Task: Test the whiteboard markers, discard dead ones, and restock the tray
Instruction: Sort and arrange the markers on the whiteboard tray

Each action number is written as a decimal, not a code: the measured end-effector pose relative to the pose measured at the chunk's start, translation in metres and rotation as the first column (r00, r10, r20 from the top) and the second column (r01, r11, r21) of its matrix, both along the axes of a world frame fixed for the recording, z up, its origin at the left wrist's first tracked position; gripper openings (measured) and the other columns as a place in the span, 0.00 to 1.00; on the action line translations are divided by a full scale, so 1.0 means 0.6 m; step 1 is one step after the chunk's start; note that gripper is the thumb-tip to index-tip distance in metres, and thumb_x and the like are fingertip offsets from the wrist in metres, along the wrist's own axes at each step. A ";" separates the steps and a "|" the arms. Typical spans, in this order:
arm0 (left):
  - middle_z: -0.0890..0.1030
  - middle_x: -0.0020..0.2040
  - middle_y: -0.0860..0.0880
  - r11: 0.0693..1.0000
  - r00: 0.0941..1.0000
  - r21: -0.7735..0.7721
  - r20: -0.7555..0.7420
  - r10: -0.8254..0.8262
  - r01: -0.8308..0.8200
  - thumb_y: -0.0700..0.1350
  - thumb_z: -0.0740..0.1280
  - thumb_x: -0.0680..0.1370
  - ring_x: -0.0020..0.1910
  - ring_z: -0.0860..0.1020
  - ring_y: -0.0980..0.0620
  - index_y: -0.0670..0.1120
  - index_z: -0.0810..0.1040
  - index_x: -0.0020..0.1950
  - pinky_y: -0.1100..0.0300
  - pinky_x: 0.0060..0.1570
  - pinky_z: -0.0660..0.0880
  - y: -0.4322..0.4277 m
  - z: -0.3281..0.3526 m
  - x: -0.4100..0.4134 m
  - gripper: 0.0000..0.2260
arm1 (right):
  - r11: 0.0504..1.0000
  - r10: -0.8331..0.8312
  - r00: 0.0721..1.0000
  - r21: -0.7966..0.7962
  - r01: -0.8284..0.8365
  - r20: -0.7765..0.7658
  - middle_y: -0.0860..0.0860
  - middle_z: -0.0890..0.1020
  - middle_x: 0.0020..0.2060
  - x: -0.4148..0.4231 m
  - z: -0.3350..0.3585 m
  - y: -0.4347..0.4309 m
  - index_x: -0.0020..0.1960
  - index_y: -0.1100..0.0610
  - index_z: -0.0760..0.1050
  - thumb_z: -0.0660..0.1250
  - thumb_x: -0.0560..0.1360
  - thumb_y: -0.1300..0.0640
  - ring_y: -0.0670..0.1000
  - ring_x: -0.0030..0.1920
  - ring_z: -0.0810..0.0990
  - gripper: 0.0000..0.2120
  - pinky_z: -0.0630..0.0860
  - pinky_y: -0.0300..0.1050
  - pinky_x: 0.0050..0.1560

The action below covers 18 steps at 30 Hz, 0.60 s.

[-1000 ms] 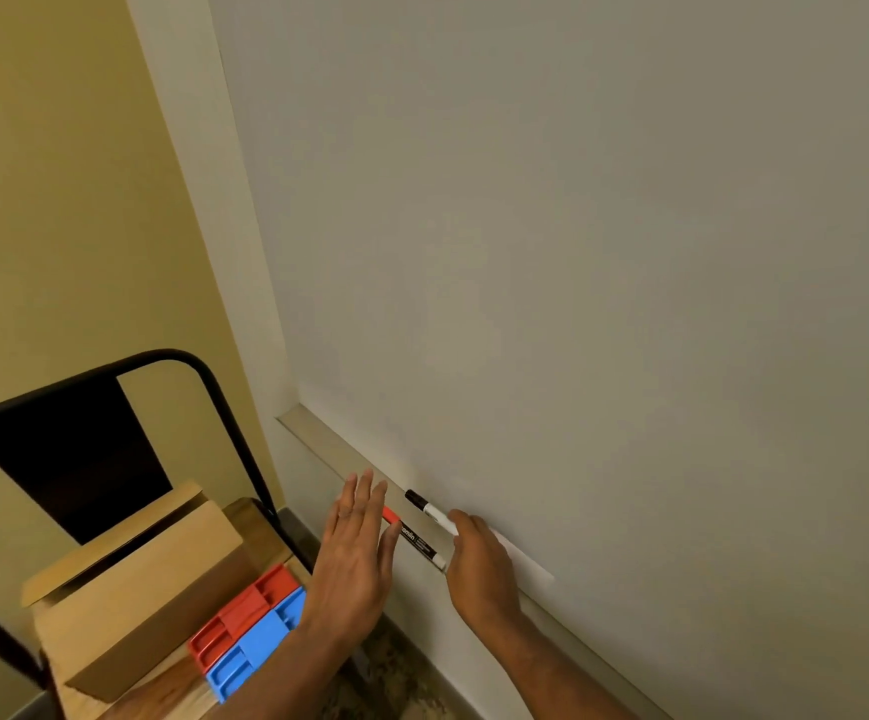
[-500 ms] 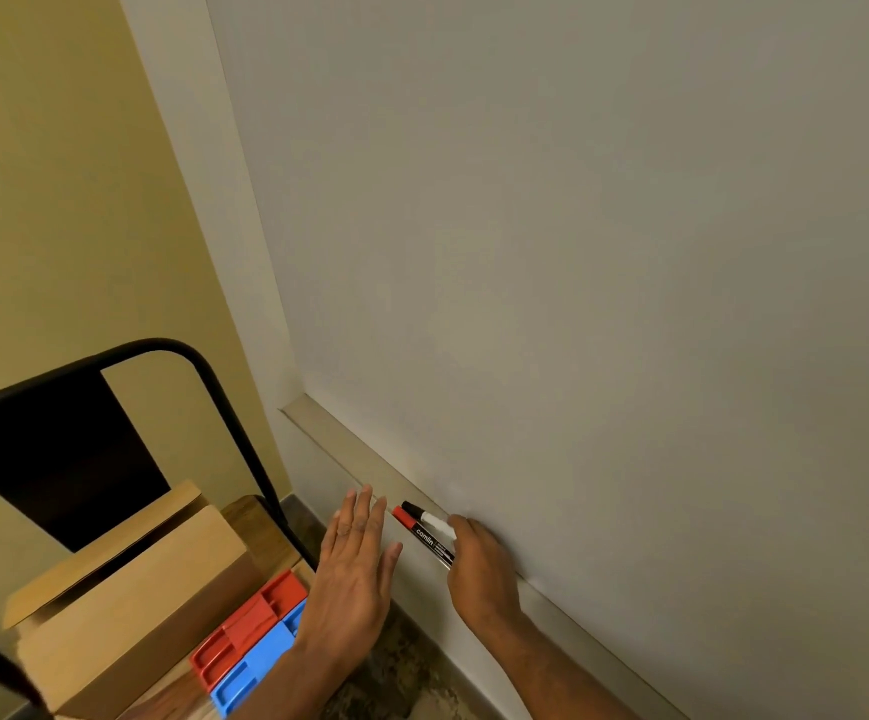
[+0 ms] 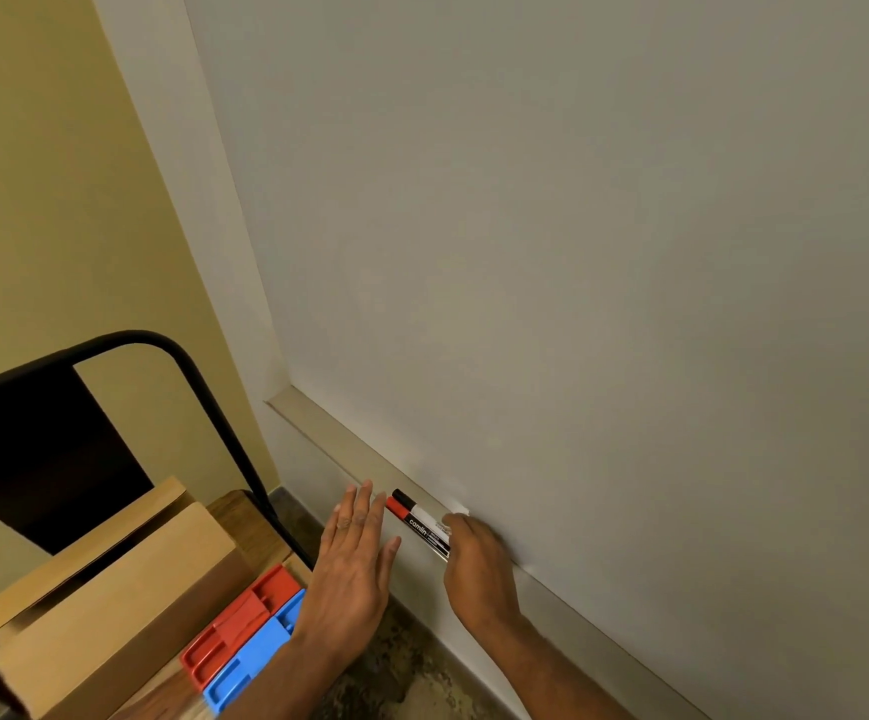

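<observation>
Whiteboard markers, two of them, lie side by side on the narrow marker tray along the bottom edge of the whiteboard. The red-capped marker is nearer the front lip and the black-capped marker is against the board, with both caps pointing left.

The right hand covers their rear ends. Its fingers are curled over the barrels, and the thumb seems to close on them from the front, so it looks like a pinch on both at once, though the contact itself is hidden. The left hand is flat with straight fingers and holds nothing. It sits just beside the caps at the tray's front, placed like a stop.

To the left, well apart from the markers, a black-framed chair carries a cardboard box, a red organiser and a blue organiser.

These markers should be light, stiff plastic tubes, smooth and round, so they are likely to roll off so shallow a ledge if nudged. Each is best lifted singly by the middle of the barrel, where the printed label gives some grip. The cap is a poor place to hold, since it is made to pull off. For testing, one hand would hold the barrel while the other tugs the cap straight along the axis.
</observation>
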<state>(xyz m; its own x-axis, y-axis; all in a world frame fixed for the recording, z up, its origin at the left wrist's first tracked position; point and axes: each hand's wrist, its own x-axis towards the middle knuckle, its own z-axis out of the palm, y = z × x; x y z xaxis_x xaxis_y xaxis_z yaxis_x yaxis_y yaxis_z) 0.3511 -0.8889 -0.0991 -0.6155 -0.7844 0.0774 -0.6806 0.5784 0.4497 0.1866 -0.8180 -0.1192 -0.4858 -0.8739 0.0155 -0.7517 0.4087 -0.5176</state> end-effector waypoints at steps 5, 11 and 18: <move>0.40 0.83 0.50 0.994 0.996 -0.065 0.002 -0.084 0.084 0.65 0.38 0.83 0.81 0.35 0.56 0.51 0.44 0.83 0.59 0.78 0.33 0.019 0.001 -0.021 0.32 | 0.980 -0.034 0.991 -0.198 0.007 -0.132 0.48 0.83 0.56 0.011 0.005 0.070 0.61 0.53 0.78 0.70 0.77 0.60 0.47 0.58 0.80 0.13 0.77 0.43 0.59; 0.38 0.83 0.50 0.965 0.972 -0.116 0.044 -0.230 0.233 0.70 0.41 0.82 0.81 0.34 0.54 0.50 0.43 0.83 0.60 0.76 0.29 0.084 0.020 -0.061 0.36 | 0.975 -0.099 0.959 -0.219 0.040 -0.265 0.47 0.78 0.66 0.010 0.017 0.201 0.65 0.50 0.75 0.55 0.82 0.45 0.50 0.70 0.73 0.18 0.71 0.53 0.68; 0.43 0.84 0.48 0.902 0.919 -0.181 0.029 -0.394 0.392 0.64 0.53 0.84 0.82 0.42 0.49 0.47 0.47 0.84 0.54 0.79 0.38 0.228 0.041 -0.110 0.34 | 0.967 -0.209 0.935 -0.204 0.153 -0.286 0.48 0.78 0.67 -0.015 0.045 0.387 0.65 0.50 0.75 0.53 0.83 0.46 0.50 0.70 0.72 0.18 0.66 0.52 0.71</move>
